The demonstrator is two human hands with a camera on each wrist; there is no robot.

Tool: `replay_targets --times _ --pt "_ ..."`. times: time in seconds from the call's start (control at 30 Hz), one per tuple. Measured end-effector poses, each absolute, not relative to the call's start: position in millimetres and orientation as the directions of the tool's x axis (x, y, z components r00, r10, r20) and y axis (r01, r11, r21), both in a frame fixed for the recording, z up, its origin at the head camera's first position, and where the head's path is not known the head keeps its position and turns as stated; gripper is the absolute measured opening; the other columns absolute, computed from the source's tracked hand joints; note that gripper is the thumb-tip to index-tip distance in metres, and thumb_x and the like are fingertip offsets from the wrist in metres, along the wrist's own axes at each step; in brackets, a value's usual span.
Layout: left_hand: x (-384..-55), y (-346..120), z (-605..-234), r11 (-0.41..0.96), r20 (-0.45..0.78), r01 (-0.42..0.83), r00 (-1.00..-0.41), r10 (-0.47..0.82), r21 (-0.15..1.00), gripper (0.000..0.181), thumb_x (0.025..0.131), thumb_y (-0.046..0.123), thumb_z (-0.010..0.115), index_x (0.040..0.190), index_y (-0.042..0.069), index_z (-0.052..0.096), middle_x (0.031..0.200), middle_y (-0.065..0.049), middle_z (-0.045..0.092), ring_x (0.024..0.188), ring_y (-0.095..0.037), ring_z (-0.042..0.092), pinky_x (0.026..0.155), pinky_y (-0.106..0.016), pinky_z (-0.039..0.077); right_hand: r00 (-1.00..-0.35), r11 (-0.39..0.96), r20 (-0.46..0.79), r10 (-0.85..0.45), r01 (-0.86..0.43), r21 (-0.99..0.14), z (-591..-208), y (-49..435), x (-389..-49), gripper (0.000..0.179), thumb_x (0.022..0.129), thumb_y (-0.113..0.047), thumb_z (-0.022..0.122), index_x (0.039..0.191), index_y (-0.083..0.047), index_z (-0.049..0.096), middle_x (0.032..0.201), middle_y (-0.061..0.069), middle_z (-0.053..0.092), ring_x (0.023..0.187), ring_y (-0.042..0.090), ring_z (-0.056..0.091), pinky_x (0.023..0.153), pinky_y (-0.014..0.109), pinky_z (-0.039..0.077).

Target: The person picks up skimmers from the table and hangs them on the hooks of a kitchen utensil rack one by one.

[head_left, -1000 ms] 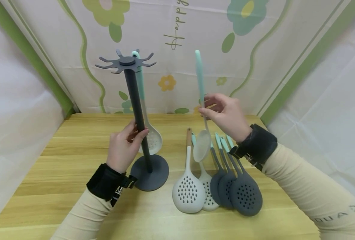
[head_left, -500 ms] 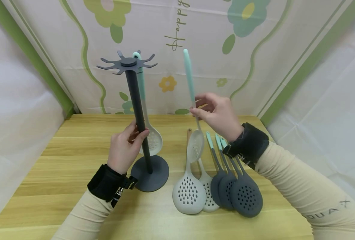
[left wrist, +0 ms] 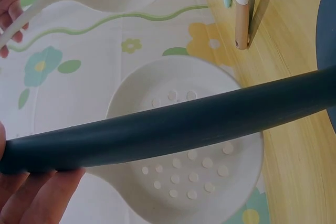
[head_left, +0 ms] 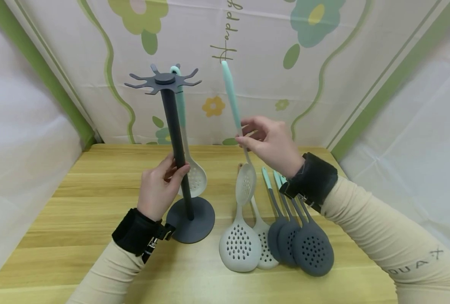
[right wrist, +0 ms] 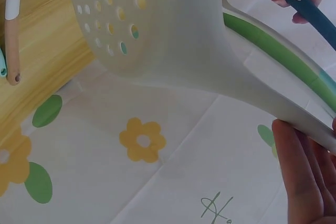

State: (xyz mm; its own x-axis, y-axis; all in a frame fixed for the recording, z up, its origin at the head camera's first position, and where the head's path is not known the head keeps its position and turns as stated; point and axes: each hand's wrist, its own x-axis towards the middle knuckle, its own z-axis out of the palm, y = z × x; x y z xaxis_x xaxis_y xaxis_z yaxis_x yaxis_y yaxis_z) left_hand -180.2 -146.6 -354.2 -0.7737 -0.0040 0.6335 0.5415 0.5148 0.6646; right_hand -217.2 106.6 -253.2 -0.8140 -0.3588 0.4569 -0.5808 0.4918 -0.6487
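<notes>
My left hand (head_left: 158, 185) grips the dark pole of a utensil stand (head_left: 173, 126), which stands on a round base and has hook arms radiating at the top. From one rear hook hangs a white slotted spoon (head_left: 197, 179) with a mint handle; the left wrist view shows its perforated bowl (left wrist: 184, 177) behind the pole. To the right of the stand, my right hand (head_left: 272, 141) pinches another white slotted spoon (head_left: 245, 183) where its mint handle meets the white shaft. This spoon is handle-up, apart from the stand, its holes visible in the right wrist view (right wrist: 184, 40).
On the wooden table (head_left: 96, 202), right of the stand, lie a white skimmer (head_left: 240, 249) with a wooden handle, a white slotted utensil (head_left: 266, 253) partly under it, and several dark grey utensils (head_left: 312, 249) with mint handles. A flower-print cloth (head_left: 210, 126) hangs behind.
My right hand has moved left with the slotted spoon, whose handle top now leans left and whose bowl has turned to show its holes. The left hand keeps its grip on the stand.
</notes>
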Motion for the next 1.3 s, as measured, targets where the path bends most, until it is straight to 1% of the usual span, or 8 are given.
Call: replay_targets --times 0.1,0.3,0.43,0.77,1.03,1.3 --pt "-180.4 -145.4 -354.7 0.511 0.635 0.545 -0.772 -0.001 0.664 0.030 0.091 0.008 0.071 0.120 -0.001 0.066 0.096 -0.019 0.075 0.089 -0.037 0.074 0.068 -0.048 0.061 -0.805 0.497 0.465 -0.370 -0.594 -0.633 -251.5 104.7 -216.6 0.031 0.089 -0.004 0.072 0.119 0.003 0.066 0.096 0.017 0.074 0.078 0.026 0.074 0.069 0.030 0.061" --pt "-180.1 -144.1 -356.5 0.506 0.640 0.555 -0.768 0.007 0.660 0.029 0.091 0.007 0.071 0.119 -0.002 0.066 0.095 -0.019 0.075 0.089 -0.037 0.074 0.067 -0.047 0.061 -0.788 0.501 0.474 -0.394 -0.616 -0.608 -249.1 99.6 -215.5 0.031 0.088 -0.004 0.073 0.117 0.002 0.067 0.096 0.015 0.075 0.077 0.024 0.074 0.067 0.029 0.061" --pt "-179.6 -143.6 -356.5 0.509 0.645 0.558 -0.764 0.008 0.655 0.031 0.091 0.007 0.071 0.120 -0.001 0.066 0.096 -0.019 0.075 0.089 -0.038 0.074 0.067 -0.048 0.061 -0.785 0.484 0.469 -0.405 -0.619 -0.618 -248.9 96.3 -214.8 0.029 0.088 -0.003 0.073 0.116 0.001 0.067 0.095 0.014 0.075 0.077 0.023 0.074 0.066 0.029 0.060" --pt "-181.8 -141.4 -358.1 0.513 0.650 0.558 -0.760 -0.001 0.653 0.030 0.090 0.009 0.071 0.119 -0.001 0.066 0.096 -0.019 0.075 0.090 -0.037 0.074 0.067 -0.047 0.061 -0.779 0.478 0.465 -0.421 -0.626 -0.616 -246.8 94.5 -214.1 0.031 0.088 -0.003 0.073 0.118 0.002 0.067 0.095 0.016 0.075 0.076 0.025 0.074 0.069 0.035 0.061" --pt "-180.3 -146.3 -358.2 0.525 0.650 0.552 -0.760 -0.003 0.648 0.029 0.090 0.006 0.071 0.117 -0.001 0.066 0.095 -0.019 0.075 0.089 -0.036 0.074 0.066 -0.046 0.061 -0.755 0.460 0.489 -0.437 -0.655 -0.600 -246.3 86.8 -215.8 0.033 0.087 -0.003 0.074 0.118 0.002 0.068 0.095 0.015 0.075 0.074 0.023 0.074 0.067 0.031 0.061" --pt "-180.7 -145.4 -357.3 0.542 0.670 0.562 -0.743 -0.003 0.625 0.028 0.090 0.007 0.072 0.116 -0.001 0.066 0.095 -0.018 0.075 0.089 -0.036 0.074 0.064 -0.044 0.061 -0.751 0.449 0.489 -0.443 -0.658 -0.604 -244.3 87.7 -216.4 0.033 0.087 -0.001 0.074 0.118 0.003 0.067 0.094 0.016 0.075 0.071 0.025 0.073 0.068 0.033 0.061"
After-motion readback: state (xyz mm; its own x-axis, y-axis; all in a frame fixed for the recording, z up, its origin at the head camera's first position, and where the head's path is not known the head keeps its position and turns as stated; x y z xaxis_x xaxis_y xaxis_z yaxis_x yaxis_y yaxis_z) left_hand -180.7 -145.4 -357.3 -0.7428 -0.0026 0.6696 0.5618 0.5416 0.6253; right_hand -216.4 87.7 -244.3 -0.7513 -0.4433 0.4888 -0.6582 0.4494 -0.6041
